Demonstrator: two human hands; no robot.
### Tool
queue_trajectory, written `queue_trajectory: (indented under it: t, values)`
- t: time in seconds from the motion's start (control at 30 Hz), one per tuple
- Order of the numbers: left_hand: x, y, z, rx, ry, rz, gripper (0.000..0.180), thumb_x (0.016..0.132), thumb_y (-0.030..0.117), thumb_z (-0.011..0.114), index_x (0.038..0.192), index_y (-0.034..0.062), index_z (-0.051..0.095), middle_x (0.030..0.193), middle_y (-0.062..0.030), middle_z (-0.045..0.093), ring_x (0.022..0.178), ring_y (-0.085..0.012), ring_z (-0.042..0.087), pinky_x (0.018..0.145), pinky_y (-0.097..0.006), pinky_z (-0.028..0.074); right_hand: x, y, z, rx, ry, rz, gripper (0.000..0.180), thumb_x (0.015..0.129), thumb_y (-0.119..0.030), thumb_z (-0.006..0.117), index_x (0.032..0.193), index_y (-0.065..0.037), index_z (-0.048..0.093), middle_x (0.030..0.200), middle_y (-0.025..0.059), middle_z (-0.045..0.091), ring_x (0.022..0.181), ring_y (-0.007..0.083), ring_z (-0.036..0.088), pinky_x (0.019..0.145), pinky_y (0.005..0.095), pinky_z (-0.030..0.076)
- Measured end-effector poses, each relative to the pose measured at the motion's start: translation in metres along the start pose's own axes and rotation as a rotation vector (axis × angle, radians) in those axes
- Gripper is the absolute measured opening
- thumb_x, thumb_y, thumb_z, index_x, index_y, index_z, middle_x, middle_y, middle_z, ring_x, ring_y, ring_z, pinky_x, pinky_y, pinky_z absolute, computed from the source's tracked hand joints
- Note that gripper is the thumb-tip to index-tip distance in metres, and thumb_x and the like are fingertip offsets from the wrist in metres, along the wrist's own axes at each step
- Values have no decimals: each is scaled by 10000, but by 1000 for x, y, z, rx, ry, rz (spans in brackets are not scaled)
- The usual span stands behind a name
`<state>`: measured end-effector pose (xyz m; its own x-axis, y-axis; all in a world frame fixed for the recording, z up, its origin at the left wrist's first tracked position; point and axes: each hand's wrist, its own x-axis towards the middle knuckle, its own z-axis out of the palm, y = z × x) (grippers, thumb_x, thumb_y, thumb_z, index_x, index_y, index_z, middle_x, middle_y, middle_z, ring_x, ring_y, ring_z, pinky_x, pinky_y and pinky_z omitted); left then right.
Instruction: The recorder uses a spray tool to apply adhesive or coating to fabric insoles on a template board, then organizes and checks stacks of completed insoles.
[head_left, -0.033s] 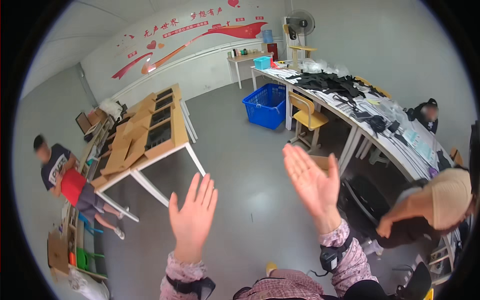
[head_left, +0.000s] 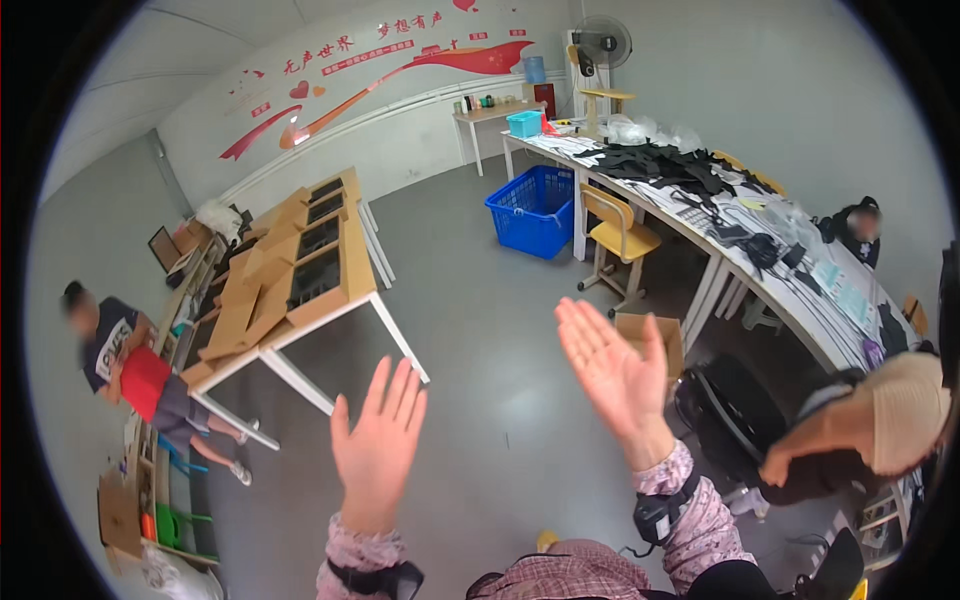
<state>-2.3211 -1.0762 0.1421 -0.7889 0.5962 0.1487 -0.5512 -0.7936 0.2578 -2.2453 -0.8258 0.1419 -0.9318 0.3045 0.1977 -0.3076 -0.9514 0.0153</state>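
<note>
My left hand [head_left: 378, 440] is raised in front of me, fingers stretched out and thumb spread, with nothing in it. Its palm faces me. To its right, my right hand [head_left: 620, 385] is held up the same way, palm toward me and also empty. The two hands are well apart and touch nothing. Black bands with small devices circle both wrists, over pink patterned sleeves. Behind my right hand, an open cardboard box [head_left: 663, 338] stands partly hidden on the floor.
A white-legged table [head_left: 335, 308] at left bears open cardboard boxes with black contents. Black cloth pieces [head_left: 650, 165] cover a long table at right. A blue basket [head_left: 530, 215], a yellow chair [head_left: 615, 235] and a black chair [head_left: 735, 400] stand nearby. Several people are around.
Both hands sit slightly lower and farther left in the picture, still spread and empty. The person at right has shifted a little.
</note>
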Motion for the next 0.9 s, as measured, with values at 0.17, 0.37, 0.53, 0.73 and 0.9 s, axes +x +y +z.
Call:
queue_trajectory:
  t: [0.17, 0.37, 0.53, 0.73, 0.9]
  values:
    - [112, 84, -78, 610, 409, 167, 359, 895, 105, 408, 1251, 74, 381, 1034, -59, 507, 918, -123, 520, 942, -325, 390, 203, 20, -101, -76, 65, 177, 509, 913, -344, 365, 1218, 62, 378, 1278, 207, 406, 1207, 304, 384, 1024, 383, 319]
    - [320, 102, -164, 161, 599, 11, 182, 872, -7, 412, 1004, 104, 469, 782, 3, 445, 612, -71, 437, 672, -247, 416, 433, 40, -171, -205, 218, 246, 103, 805, -96, 402, 703, -82, 396, 758, 48, 463, 766, 188, 457, 760, 319, 410]
    - [563, 158, -181, 331, 274, -153, 160, 878, 35, 418, 1025, 89, 451, 782, -1, 445, 618, -74, 412, 718, -271, 395, 606, -7, -169, -454, 134, 24, 125, 762, -74, 381, 656, -111, 326, 690, 10, 387, 663, 139, 374, 655, 268, 353]
    - [839, 187, -232, 460, 226, -334, 191, 872, 28, 440, 1058, 68, 460, 775, 2, 462, 635, -85, 444, 737, -282, 410, 825, -64, -234, -214, 241, -151, 103, 748, -66, 399, 670, -107, 346, 672, 2, 373, 649, 136, 376, 660, 264, 356]
    - [1007, 285, -261, 537, 492, -162, 252, 859, 42, 479, 1107, 29, 434, 807, -15, 488, 647, -85, 478, 732, -287, 445, 1041, -41, -273, -457, 104, 25, 134, 745, -40, 435, 657, -101, 354, 658, 7, 389, 637, 132, 372, 633, 264, 343]
